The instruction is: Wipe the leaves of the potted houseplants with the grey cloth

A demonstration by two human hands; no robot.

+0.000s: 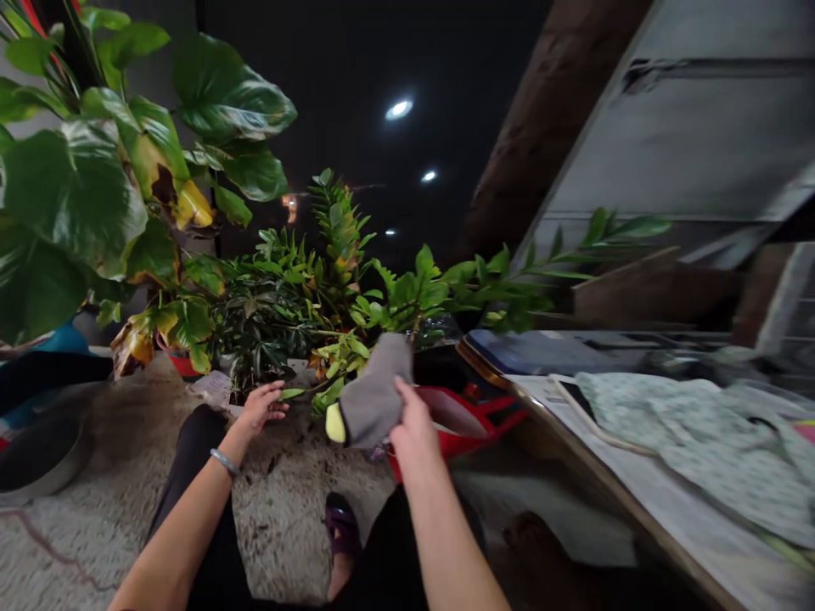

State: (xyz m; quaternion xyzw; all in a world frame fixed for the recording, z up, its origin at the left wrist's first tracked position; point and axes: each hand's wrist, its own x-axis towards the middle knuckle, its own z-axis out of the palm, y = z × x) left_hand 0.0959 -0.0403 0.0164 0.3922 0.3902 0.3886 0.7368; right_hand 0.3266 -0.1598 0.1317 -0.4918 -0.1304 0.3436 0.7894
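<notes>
My right hand [413,417] is closed on a grey sock [375,399] with a yellow end and a dark seam, held up in front of the plants. Fingers loosely spread, my left hand [261,409] hovers over the floor near a small green leaf [293,394]; whether they touch I cannot tell. A dark-leaved potted plant [258,327] stands just beyond my left hand. Behind the sock, yellow-green leaves [347,352] and a plant with long glossy stems [433,284] spread out. A red container [455,420] sits to the right of the sock, partly hidden by my right arm.
At left rises a tall broad-leaved plant [70,187] with some yellowed leaves, above a round basin [44,458]. On the right is a table [637,475] carrying a patterned cloth [694,433]. My shoe [342,518] rests on rough floor [280,535] strewn with debris.
</notes>
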